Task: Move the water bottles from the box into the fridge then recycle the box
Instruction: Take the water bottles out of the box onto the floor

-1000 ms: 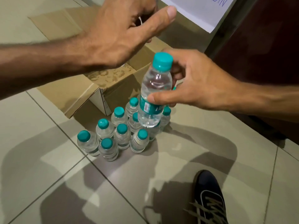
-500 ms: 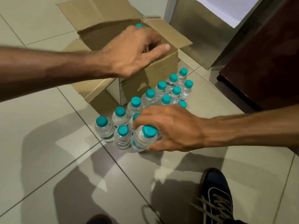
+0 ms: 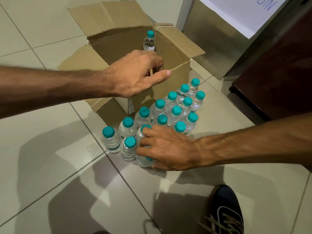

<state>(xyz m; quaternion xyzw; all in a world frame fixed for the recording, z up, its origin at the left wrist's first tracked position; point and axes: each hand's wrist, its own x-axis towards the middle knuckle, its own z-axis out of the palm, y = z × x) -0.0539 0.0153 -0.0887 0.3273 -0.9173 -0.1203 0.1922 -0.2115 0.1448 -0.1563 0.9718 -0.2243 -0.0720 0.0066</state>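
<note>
Risk of toppling: right hand (image 3: 168, 147), lower centre, is gripping a water bottle (image 3: 143, 162) among tightly packed floor bottles (image 3: 175, 114); its fingers may be knocking neighbours over. Left hand (image 3: 133, 75), fingers loosely curled and empty, is hovering over the cardboard box (image 3: 170, 86), a lone bottle (image 3: 149, 42) standing inside.

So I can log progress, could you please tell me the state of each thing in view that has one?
Cardboard box: upright on the floor, flaps open.
Bottle in the box: upright, capped, in the far corner.
Bottles on the floor: upright, capped, clustered beside the box.
Front bottle: gripped by the right hand.
Left hand: over the box's near rim, fingers curled inside; any hold hidden.
</note>
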